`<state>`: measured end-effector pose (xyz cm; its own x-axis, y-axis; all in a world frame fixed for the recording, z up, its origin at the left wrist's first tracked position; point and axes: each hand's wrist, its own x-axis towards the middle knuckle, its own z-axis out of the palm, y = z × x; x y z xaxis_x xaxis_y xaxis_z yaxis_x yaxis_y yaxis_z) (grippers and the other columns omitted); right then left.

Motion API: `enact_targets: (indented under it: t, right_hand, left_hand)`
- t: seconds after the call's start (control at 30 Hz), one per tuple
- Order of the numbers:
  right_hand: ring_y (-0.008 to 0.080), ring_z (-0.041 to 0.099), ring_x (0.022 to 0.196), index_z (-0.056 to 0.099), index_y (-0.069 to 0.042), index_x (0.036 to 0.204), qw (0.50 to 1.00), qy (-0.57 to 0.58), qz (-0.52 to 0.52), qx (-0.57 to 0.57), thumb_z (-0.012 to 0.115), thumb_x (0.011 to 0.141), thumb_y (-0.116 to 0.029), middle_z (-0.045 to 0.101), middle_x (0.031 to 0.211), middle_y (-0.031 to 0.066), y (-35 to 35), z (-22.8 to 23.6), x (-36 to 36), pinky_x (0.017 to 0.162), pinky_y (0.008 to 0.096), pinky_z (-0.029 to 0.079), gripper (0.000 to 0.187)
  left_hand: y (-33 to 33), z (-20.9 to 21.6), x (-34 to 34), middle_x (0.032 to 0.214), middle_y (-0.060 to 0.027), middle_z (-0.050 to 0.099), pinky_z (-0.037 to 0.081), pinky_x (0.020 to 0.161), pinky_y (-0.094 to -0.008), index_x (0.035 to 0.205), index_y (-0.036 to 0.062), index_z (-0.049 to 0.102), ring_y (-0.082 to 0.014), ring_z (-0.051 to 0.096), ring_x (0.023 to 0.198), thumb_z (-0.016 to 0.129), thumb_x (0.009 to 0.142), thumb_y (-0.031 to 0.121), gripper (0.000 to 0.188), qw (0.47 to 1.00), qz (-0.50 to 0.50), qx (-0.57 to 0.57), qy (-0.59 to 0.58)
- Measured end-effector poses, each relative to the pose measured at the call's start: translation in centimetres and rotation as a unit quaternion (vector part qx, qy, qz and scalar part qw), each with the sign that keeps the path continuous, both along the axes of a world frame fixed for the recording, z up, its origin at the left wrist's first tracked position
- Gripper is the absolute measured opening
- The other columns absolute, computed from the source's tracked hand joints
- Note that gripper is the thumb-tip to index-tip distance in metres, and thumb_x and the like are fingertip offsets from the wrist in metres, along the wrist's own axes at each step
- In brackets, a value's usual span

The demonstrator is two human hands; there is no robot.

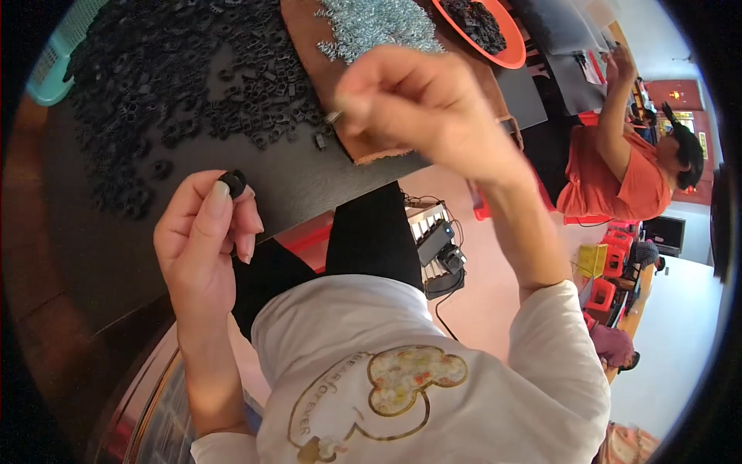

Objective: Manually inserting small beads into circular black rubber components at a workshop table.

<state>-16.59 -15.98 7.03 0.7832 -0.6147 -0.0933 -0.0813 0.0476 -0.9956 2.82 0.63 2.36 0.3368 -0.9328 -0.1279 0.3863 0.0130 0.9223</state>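
Observation:
My left hand (pixel 202 232) pinches a small black plastic ring-shaped part (pixel 233 182) between thumb and fingers, just above the near edge of the dark table (pixel 286 185). Farther right, my right hand (pixel 410 108) is closed over a brown board (pixel 375 151), somewhat smeared by motion. A small silvery metal spring (pixel 334 117) seems to poke out from its fingertips; its detail is blurred. Behind that hand, a heap of shiny springs (pixel 379 31) lies on the board. Many loose black plastic parts (pixel 162 69) are spread over the table to the left.
An orange-red bowl (pixel 519 56) of black parts stands at the back right. At the far left is a pale green basket (pixel 48 89). A person in an orange shirt (pixel 614 174) works on the right, near red stools (pixel 601 294). Devices with cables (pixel 444 251) sit below the table.

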Motion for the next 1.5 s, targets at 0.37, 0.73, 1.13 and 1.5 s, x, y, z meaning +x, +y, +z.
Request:
enact_targets:
  t: [0.37, 0.73, 1.13, 1.5]
  right_hand:
    - [0.0063, 0.059, 0.072, 0.065, 0.004, 0.093, 0.996, -0.076, 0.036, 0.04, 0.063, 0.092, -0.006, 0.065, 0.078, 0.0034, 3.3, -1.4, 5.2, 0.064, 0.0234, 0.048, 0.01]
    - [0.017, 0.062, 0.068, 0.063, 0.005, 0.094, 0.961, -0.122, 0.011, -0.248, 0.063, 0.088, -0.003, 0.065, 0.08, 0.0091, 4.8, -3.3, 6.8, 0.058, 0.031, 0.05, 0.01]
    - [0.0224, 0.06, 0.059, 0.062, 0.007, 0.104, 0.842, -0.094, 0.037, -0.53, 0.068, 0.075, -0.004, 0.058, 0.078, 0.01, 6.3, -2.6, 6.5, 0.046, 0.0313, 0.048, 0.032]
    - [0.0291, 0.063, 0.081, 0.066, -0.003, 0.098, 0.813, -0.01, 0.13, -0.568, 0.065, 0.077, -0.002, 0.059, 0.096, 0.0086, 1.3, -2.9, 14.1, 0.065, 0.0372, 0.051, 0.021]
  left_hand:
    - [-0.1, -0.1, 0.5, 0.073, -0.0068, 0.061, 0.039, 0.051, -0.0206, 0.101, -0.0019, 0.063, -0.0086, 0.049, 0.055, 0.05, 0.101, 0.024, 0.029, 0.997, -0.015, -0.014, 0.075]
    - [0.6, -0.7, 1.0, 0.074, -0.0061, 0.062, 0.04, 0.051, -0.0198, 0.102, -0.0006, 0.063, -0.0081, 0.05, 0.056, 0.05, 0.101, 0.023, 0.027, 0.993, -0.026, -0.041, 0.109]
    - [1.6, -0.9, 1.3, 0.074, -0.0051, 0.063, 0.042, 0.051, -0.0204, 0.105, -0.0004, 0.061, -0.0076, 0.054, 0.057, 0.051, 0.101, 0.019, 0.023, 0.989, -0.033, -0.046, 0.134]
    - [1.8, -0.9, 1.3, 0.073, -0.0026, 0.063, 0.042, 0.054, -0.0182, 0.1, -0.0006, 0.062, -0.0037, 0.051, 0.059, 0.054, 0.1, 0.018, 0.02, 0.995, -0.029, -0.051, 0.08]
